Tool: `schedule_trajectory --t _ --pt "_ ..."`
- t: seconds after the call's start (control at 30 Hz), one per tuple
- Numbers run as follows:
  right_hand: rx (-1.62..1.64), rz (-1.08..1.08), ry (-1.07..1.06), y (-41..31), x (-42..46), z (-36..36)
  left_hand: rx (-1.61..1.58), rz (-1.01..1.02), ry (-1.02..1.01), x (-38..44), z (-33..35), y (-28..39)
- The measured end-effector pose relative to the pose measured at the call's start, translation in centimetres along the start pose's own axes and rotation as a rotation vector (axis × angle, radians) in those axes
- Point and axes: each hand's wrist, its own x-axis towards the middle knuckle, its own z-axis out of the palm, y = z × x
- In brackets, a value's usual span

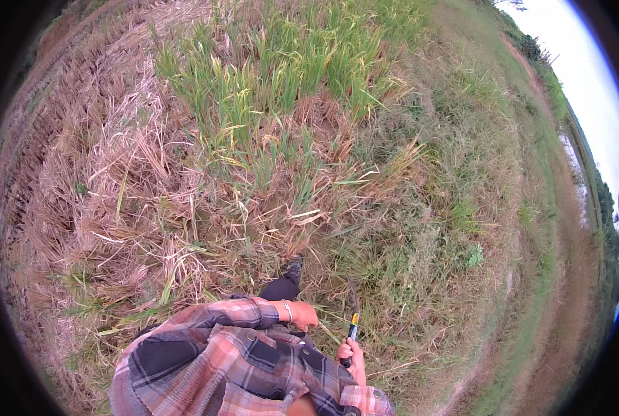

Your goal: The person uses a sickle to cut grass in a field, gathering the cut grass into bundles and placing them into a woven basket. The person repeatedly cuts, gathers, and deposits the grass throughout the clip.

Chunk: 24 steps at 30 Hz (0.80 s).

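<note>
My right hand (352,352) is closed round the dark handle of a sickle (353,323), which has a bright yellow, red and green part below the blade. The thin curved blade points up and away from me, over the grass. To the left, in front of the plaid shirt (247,359), my left hand (303,315) is bent with its back up and a silver bangle at the wrist. Its fingers curl inward and are partly hidden. A green stalk (330,333) lies between the two hands; whether the left fingers grip it cannot be told.
A stand of green rice plants (288,67) with yellowing heads rises ahead. Dry straw and stubble (127,182) cover the ground at left. Low weeds (418,249) grow at right, beside a grassy strip (543,270). A dark shoe (292,268) stands just beyond the left hand.
</note>
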Motion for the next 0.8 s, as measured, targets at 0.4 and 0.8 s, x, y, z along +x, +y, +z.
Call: schedule_trajectory --t 0.4,0.8 --pt "-1.107 -0.358 0.488 -1.6 -0.9 22.7 -0.409 -0.157 0.635 1.4 -10.5 -10.3" --pt "-1.567 -0.429 0.191 -0.8 24.4 38.1 -0.982 -0.551 1.183 -11.5 -17.9 -24.2"
